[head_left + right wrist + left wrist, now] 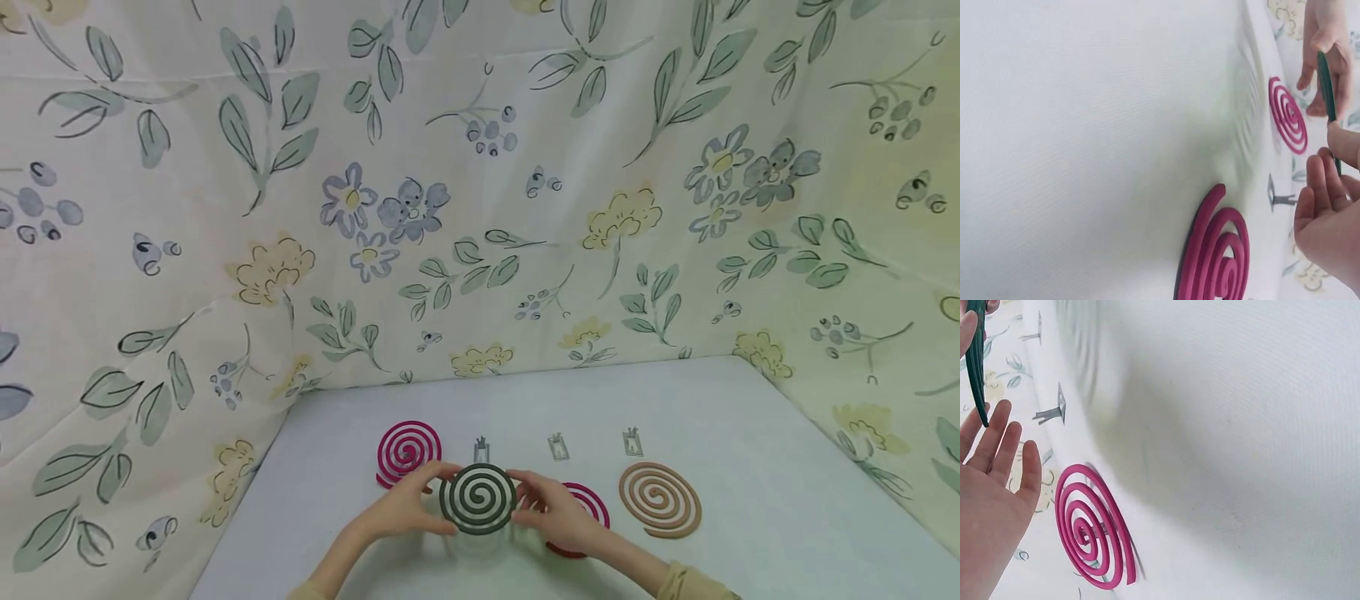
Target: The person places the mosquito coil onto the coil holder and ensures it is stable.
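A dark green mosquito coil (478, 498) is held up over the front of the white table between both hands, flat side toward the head camera. The left hand (408, 507) pinches its left edge between thumb and fingers. At the opposite edge the right hand (558, 512) grips it the same way. In the left wrist view the green coil (976, 369) shows edge-on, with several left fingers held out straight. Just behind it stands a small metal coil stand (482, 451). A pink coil (408, 454) sits raised on the table behind the left hand.
Another pink coil (567, 552) lies on the table, partly hidden by the right hand and forearm. Right of it is a brown coil (657, 497). Two more metal stands (558, 447) (633, 442) line up farther back. A floral cloth (480, 292) hangs behind the table.
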Demonstrator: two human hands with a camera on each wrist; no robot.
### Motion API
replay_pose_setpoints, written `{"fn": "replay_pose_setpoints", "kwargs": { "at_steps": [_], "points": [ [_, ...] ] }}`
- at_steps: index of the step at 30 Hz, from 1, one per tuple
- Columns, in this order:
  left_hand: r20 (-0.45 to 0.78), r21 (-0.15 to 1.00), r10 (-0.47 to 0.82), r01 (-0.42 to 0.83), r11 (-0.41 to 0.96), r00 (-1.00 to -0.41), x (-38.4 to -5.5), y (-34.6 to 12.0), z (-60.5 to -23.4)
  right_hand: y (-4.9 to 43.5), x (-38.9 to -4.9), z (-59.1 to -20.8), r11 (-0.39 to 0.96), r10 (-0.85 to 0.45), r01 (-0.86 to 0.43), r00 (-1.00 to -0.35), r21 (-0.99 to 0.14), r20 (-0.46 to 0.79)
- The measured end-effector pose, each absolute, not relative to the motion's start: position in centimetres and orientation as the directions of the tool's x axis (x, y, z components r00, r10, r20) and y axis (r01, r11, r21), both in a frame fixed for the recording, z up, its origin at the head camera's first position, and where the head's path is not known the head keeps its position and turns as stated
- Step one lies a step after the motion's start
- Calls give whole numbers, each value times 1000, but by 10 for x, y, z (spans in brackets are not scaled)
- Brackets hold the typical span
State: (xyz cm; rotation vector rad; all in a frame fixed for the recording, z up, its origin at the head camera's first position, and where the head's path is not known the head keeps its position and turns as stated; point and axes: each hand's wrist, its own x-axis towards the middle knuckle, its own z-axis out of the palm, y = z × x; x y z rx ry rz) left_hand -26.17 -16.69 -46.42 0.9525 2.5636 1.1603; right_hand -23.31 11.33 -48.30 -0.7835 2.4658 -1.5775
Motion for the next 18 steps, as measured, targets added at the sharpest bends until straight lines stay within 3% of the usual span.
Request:
{"fn": "replay_pose_setpoints", "kwargs": {
  "at_steps": [7, 18],
  "points": [
    [115, 763, 562, 435, 477, -819, -261, -164, -460, 110, -229, -471, 300, -421, -374, -877, -878, 230],
    [172, 826, 435, 370, 426, -884, -261, -156, -446, 107, -234, -452, 189, -276, -210, -949, -959, 153]
  ]
}}
